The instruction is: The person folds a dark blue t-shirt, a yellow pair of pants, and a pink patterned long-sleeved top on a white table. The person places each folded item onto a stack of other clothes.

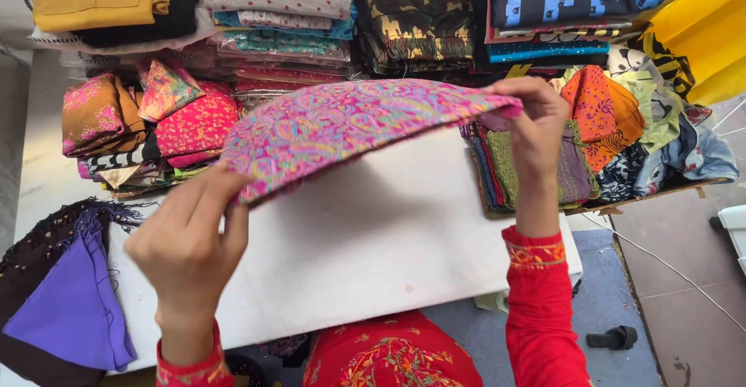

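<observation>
I am holding the folded pink paisley cloth [350, 127] mid-frame above the white surface [373, 239], left fingers [221, 189] and right fingers [517, 92] pinching its opposite edges, since it seems light, soft and floppy.

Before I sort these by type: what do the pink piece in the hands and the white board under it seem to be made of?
Pink paisley piece: looks like thin woven printed fabric, matte; it bows and droops between the left hand and right hand. White board: a flat, rigid, smooth slab, matte with faint stains, possibly painted wood or laminate; hard to tell.
</observation>
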